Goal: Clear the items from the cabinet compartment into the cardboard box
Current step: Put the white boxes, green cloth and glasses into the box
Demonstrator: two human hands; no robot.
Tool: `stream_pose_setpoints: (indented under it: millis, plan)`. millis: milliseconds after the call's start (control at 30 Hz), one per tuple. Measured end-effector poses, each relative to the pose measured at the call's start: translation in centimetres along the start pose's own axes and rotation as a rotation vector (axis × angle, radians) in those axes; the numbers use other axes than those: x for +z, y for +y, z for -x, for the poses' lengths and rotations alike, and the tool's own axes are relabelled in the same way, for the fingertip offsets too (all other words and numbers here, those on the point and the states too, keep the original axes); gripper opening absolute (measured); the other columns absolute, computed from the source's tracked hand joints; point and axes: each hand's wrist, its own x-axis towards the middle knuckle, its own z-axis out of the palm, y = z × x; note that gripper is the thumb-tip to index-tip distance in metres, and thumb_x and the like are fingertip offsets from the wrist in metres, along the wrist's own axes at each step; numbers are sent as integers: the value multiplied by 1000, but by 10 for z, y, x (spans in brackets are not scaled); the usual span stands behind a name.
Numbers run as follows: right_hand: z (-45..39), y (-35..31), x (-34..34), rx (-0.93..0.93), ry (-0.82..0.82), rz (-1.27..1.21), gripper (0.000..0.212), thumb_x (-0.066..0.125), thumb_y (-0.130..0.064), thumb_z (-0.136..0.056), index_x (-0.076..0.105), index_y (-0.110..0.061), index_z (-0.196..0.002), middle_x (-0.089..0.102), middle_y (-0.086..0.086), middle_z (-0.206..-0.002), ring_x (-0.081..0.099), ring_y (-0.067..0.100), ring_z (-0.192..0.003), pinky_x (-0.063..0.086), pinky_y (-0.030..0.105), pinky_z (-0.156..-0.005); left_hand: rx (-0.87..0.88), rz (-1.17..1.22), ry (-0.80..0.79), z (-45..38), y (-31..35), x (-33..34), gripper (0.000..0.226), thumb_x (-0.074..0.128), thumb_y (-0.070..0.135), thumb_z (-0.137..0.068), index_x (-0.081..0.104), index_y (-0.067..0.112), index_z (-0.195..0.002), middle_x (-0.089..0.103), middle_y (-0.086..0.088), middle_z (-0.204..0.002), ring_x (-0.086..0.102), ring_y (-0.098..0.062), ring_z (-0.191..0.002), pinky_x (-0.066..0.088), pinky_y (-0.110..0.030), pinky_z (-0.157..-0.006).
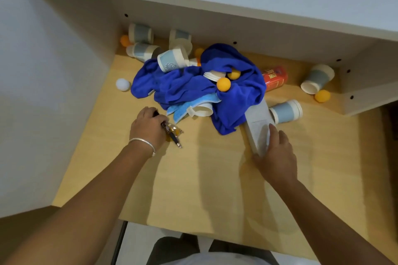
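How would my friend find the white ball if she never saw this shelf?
Start at the big blue towel heaped in the middle of the wooden shelf. Look just past its left edge, near the cabinet's left wall: the white ball sits alone there. Every other ball is orange; this one is white.

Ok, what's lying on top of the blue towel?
On the blue towel: one orange ball, a patterned cup, and another ball tucked in a fold. Whatever lies underneath is hidden.

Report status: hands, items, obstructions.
Left hand grips pen. Right hand holds grey box. Blue towel lies over box's far end. Cups, balls remain in compartment.
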Motion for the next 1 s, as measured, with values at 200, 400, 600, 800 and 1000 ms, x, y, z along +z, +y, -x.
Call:
stream_pose_setpoints:
  millis: [200,400,600,800,1000]
  plan:
    - [20,11,-14,-34,2,-15,94,74,-32,-72,19,-26,-148,39,6,-140,47,28,-117,50,45,-85,-15,-63,6,14,-3,-7,22,71,10,-78,77,24,-95,57,-6,-121,45,-26,-122,44,-39,-92]
    - [40,29,-37,-73,-2,4,88,70,-32,-71,24,-27,-145,37,3,-140,45,27,-116,47,43,-84,-12,-111,-103,35,17,-10,17,69,27,-85,74,33,-101,60,4,-116,49,-18,-114,47,-31,-84]
    - [58,58,-69,-99,62,-29,87,71,-29,-71,27,-27,-146,34,3,-147,40,24,-128,42,43,-96,102,-111,-80,57,81,-17,15,64,30,-89,72,32,-101,60,5,-107,54,-17,-103,42,-28,-68]
    - [74,94,-111,-88,151,-79,83,68,-31,-75,23,-33,-145,28,-2,-151,35,20,-131,36,40,-103,338,-78,40,62,182,-31,13,69,27,-84,73,30,-97,60,7,-101,55,-18,-98,43,-31,-70]
    - [91,150,-172,-45,321,-89,83,70,-44,-77,24,-35,-146,28,-5,-151,34,17,-131,35,42,-104,578,-52,167,65,302,-45,15,71,26,-83,73,30,-97,62,8,-104,54,-19,-98,47,-34,-68]
